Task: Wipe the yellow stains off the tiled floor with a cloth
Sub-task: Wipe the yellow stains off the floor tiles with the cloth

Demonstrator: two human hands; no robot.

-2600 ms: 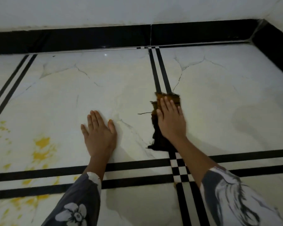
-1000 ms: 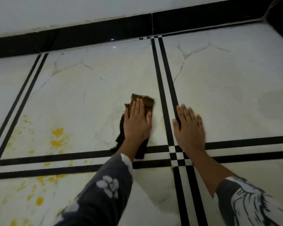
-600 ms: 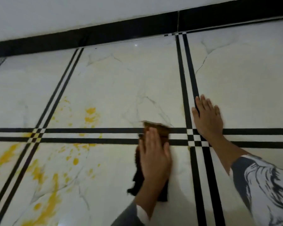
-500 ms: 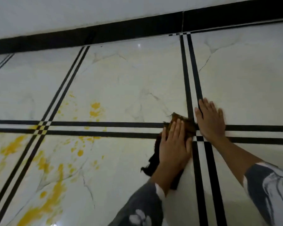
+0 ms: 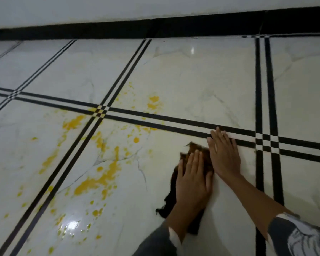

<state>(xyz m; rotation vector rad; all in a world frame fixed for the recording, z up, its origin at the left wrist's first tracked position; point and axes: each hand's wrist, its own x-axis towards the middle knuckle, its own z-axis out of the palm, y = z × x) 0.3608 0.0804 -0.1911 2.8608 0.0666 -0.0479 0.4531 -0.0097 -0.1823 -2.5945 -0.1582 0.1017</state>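
Two grips lay flat on the tiled floor [image 5: 192, 80]. My left grip [image 5: 192, 180] pressed the cloth [image 5: 192, 147] down with straight fingers, curled round nothing. My right grip [image 5: 224, 156] rested palm-down on bare tile, holding nothing, its fingertips reaching the black double line [image 5: 174, 129]. Both sat just left of the checkered crossing [image 5: 266, 143], with the cloth on my side of the line that runs through it.

Half a second earlier the right grip had lain on that crossing with the cloth hard against it. Since then both had slid leftward, away from the crossing. Some seconds before, the cloth had passed from my right grip to my left.

The yellow stains [image 5: 100, 180] lay farther left of the crossing, spattered over several tiles, and none looked wiped yet. The cloth was near their closest spots but still apart from them. I judged the shift to be the approach: the tile beside the crossing looked clean, and the real wiping lay ahead, leftward.
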